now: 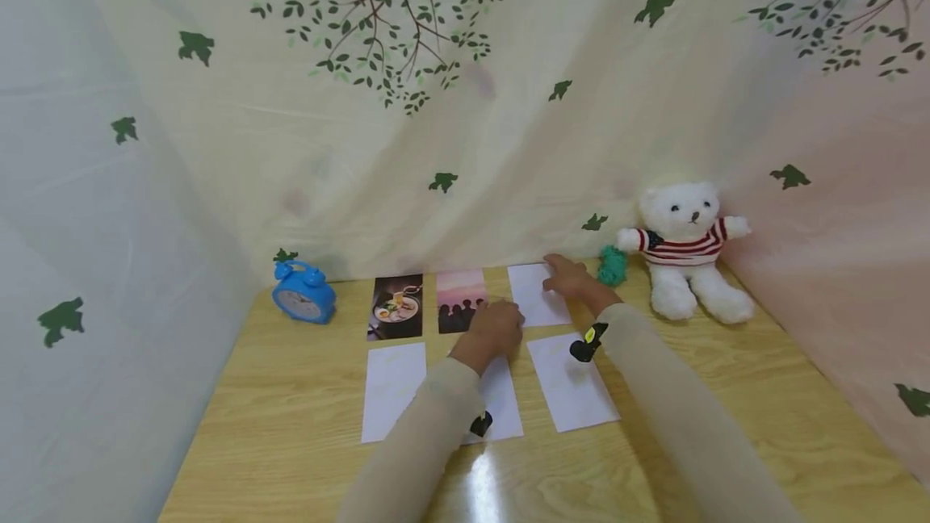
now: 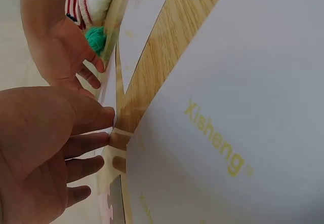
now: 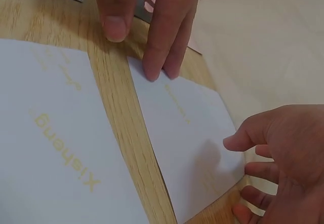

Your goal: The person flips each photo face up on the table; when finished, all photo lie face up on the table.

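In the head view, a white sheet (image 1: 536,301) with its blank side up lies at the back right of two rows of sheets. My left hand (image 1: 496,328) is at its left edge; the right wrist view shows fingertips (image 3: 152,71) of that hand touching the paper, thumb apart. My right hand (image 1: 576,279) reaches over the sheet's far right side. In the right wrist view, its thumb (image 3: 238,140) is above the paper and its other fingers are by the edge. Left of them lie a picture of silhouetted people (image 1: 456,317), partly covered by my left hand, and a noodle bowl picture (image 1: 395,309).
The front row holds white sheets: left (image 1: 392,390), middle (image 1: 501,394) under my left forearm, and right (image 1: 574,394). A blue alarm clock (image 1: 303,293) stands at the back left. Green yarn (image 1: 613,266) and a white teddy bear (image 1: 683,253) are at the back right, before a curtain.
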### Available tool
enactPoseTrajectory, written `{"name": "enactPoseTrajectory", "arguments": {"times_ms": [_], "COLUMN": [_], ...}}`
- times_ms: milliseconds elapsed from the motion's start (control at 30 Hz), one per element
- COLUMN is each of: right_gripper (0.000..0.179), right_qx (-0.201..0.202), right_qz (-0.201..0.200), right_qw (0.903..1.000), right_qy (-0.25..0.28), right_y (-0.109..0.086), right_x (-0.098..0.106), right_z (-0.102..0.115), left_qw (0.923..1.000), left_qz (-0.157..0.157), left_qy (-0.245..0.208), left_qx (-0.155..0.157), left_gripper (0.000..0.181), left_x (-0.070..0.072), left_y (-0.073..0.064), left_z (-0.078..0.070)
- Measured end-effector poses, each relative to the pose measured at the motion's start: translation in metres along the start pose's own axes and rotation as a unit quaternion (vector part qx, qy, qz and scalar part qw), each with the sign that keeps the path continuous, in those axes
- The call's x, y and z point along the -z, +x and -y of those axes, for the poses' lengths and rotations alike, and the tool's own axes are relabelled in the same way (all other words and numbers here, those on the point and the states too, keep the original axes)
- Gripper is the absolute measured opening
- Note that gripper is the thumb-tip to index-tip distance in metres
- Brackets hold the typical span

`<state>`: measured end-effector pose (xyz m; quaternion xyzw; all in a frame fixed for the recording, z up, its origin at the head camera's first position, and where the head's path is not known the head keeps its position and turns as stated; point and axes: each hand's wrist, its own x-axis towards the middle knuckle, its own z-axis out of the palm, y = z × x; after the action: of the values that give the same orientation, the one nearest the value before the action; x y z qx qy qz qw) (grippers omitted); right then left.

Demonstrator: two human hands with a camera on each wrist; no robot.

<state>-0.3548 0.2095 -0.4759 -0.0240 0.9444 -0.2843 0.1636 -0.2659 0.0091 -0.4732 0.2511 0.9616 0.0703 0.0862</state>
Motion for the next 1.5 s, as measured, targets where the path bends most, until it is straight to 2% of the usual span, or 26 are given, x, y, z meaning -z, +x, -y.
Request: {"name": "enactPoseTrajectory", "arguments": {"times_ms": [167, 267, 333, 433, 567, 700, 800, 900, 967, 1067, 1200, 1300, 1400, 1500], "right_gripper": [0.069, 0.065, 0.061, 0.06, 0.075, 0.083, 0.074, 0.065, 0.061, 0.058, 0.057, 0.059, 0.058, 0.054], "right_qx": [0.003, 0.018, 0.027, 0.029, 0.011, -0.01, -0.015, -0.006, -0.003, 0.001, 0.021, 0.038, 0.046, 0.045], "right_qz": [-0.008, -0.018, -0.03, -0.05, -0.086, -0.077, -0.074, -0.098, -0.122, -0.144, -0.15, -0.15, -0.142, -0.122], "right_qw": [0.9997, 0.9967, 0.991, 0.9752, 0.9591, 0.9587, 0.961, 0.9682, 0.9722, 0.9721, 0.9689, 0.9653, 0.9548, 0.9388], "right_qy": [0.022, 0.077, 0.128, 0.214, 0.27, 0.273, 0.266, 0.23, 0.2, 0.185, 0.196, 0.21, 0.257, 0.319], "right_y": [-0.002, -0.002, -0.001, -0.004, -0.01, -0.016, -0.018, -0.02, -0.021, -0.023, -0.024, -0.027, -0.03, -0.032], "right_x": [0.003, 0.005, 0.005, 0.008, 0.012, 0.015, 0.014, 0.011, 0.008, 0.003, 0.001, 0.001, 0.003, 0.005], "right_z": [-0.003, -0.004, -0.006, -0.007, -0.008, -0.005, -0.004, -0.003, -0.002, 0.001, 0.009, 0.015, 0.022, 0.025], "left_qw": [0.9998, 0.9994, 0.9993, 0.9993, 0.9997, 0.9998, 0.9995, 0.9991, 0.9992, 0.9989, 0.9915, 0.984, 0.9758, 0.9592], "left_qz": [0.012, 0.013, 0.013, 0.008, 0.002, 0.002, 0.011, 0.017, 0.01, -0.024, -0.077, -0.106, -0.126, -0.135], "left_qy": [0.017, 0.03, 0.035, 0.038, 0.025, 0.009, 0.0, 0.0, 0.001, -0.024, -0.096, -0.133, -0.17, -0.241], "left_qx": [0.001, 0.002, 0.002, 0.001, 0.005, 0.019, 0.031, 0.04, 0.038, 0.032, 0.04, 0.052, 0.056, 0.059], "left_gripper": [0.019, 0.019, 0.02, 0.02, 0.018, 0.018, 0.022, 0.028, 0.032, 0.042, 0.053, 0.053, 0.048, 0.043], "left_x": [0.0, 0.002, 0.004, 0.006, 0.007, 0.005, 0.004, 0.003, 0.002, 0.0, 0.0, 0.003, 0.006, 0.008], "left_y": [0.001, 0.001, 0.0, -0.001, 0.001, 0.004, 0.006, 0.008, 0.009, 0.01, 0.012, 0.013, 0.015, 0.016], "left_z": [-0.005, -0.007, -0.008, -0.009, -0.009, -0.01, -0.013, -0.017, -0.02, -0.024, -0.028, -0.028, -0.027, -0.025]}}
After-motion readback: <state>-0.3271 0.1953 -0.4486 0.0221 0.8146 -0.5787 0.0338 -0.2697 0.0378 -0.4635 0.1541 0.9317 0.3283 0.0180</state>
